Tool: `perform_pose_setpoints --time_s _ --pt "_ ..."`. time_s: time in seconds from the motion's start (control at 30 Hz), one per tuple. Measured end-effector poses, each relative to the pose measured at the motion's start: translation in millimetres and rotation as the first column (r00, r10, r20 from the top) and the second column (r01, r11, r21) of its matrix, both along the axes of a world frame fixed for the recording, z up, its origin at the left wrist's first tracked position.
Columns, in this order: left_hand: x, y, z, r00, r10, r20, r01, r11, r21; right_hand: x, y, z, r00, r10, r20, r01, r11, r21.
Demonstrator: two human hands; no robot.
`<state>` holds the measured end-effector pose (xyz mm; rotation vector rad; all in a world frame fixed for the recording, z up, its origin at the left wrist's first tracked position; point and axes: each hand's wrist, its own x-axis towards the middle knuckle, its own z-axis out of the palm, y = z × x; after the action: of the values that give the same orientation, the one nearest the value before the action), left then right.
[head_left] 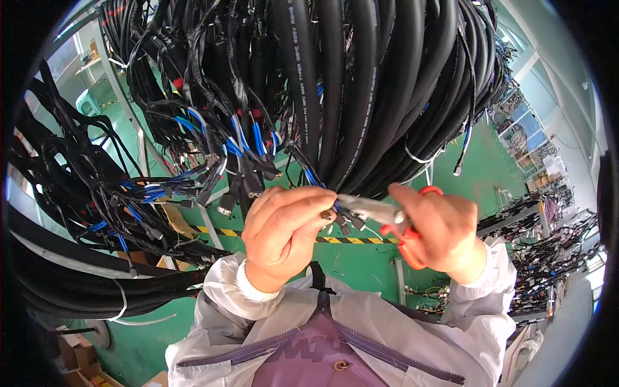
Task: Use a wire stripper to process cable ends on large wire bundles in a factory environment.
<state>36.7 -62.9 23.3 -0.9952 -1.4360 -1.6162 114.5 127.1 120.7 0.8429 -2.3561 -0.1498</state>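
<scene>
My left hand (pixel 280 229) is closed, with thumb and fingertips pinching a small dark connector end (pixel 327 215) in front of the hanging cables. My right hand (pixel 445 229) is wrapped around the red handles of a pair of scissors (pixel 373 208). The metal blades point left, and their tips come close to my left fingertips. Just behind and below the blades hang several small dark connectors (pixel 351 223) on thin wires. Whether the blades touch a wire cannot be made out.
Thick black cable bundles (pixel 361 84) hang right in front of me, bound with white ties. More harnesses with blue and white wires (pixel 132 193) hang at the left. Racks of wiring (pixel 548 245) stand at the right. Yellow-black tape (pixel 351 240) crosses the green floor (pixel 348 264).
</scene>
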Motion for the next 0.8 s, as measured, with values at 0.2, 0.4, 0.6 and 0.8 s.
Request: perform_pose_setpoints --time_s 0.2,0.4,0.6,0.8 --pt "0.2 0.7 -1.5 1.000 0.008 0.024 -0.008 1.000 0.000 -7.7 -6.2 13.2 0.999 -0.039 -0.013 0.039 0.997 0.064" --pt "-3.5 1.1 -3.2 0.998 0.035 -0.046 -0.035 0.999 -0.015 0.8 -16.5 5.6 0.993 -0.090 0.076 0.090 0.996 0.013" --pt "-3.1 3.4 -4.2 0.999 0.016 -0.046 -0.016 1.000 0.012 1.6 -15.9 -0.4 0.997 -0.063 0.040 0.059 0.994 0.090" --pt "-3.8 2.9 -4.5 0.999 0.019 -0.049 -0.019 1.000 0.008 4.9 -17.1 -0.3 0.993 -0.081 0.082 0.071 0.991 0.111"
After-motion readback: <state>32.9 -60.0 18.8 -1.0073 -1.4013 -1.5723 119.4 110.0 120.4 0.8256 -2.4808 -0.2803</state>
